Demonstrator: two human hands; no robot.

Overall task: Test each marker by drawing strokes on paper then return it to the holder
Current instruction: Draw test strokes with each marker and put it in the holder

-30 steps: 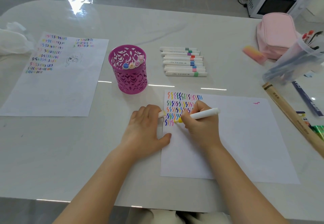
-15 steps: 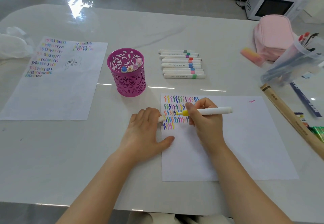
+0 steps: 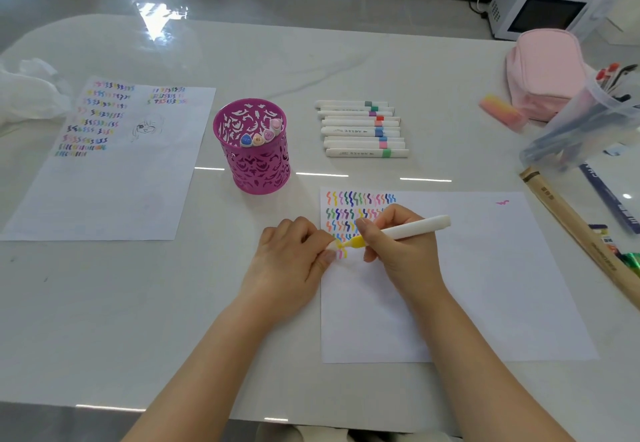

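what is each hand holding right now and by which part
The right hand grips the white marker on its barrel, just behind the yellow tip. The left hand pinches what looks like its cap, which is mostly hidden.

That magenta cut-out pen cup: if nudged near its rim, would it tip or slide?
The magenta pen holder is probably light: its wall is full of cut-outs and four markers show inside. On the glossy table a low push would likely slide it. It stands fairly tall, so a push near the rim might tip it.
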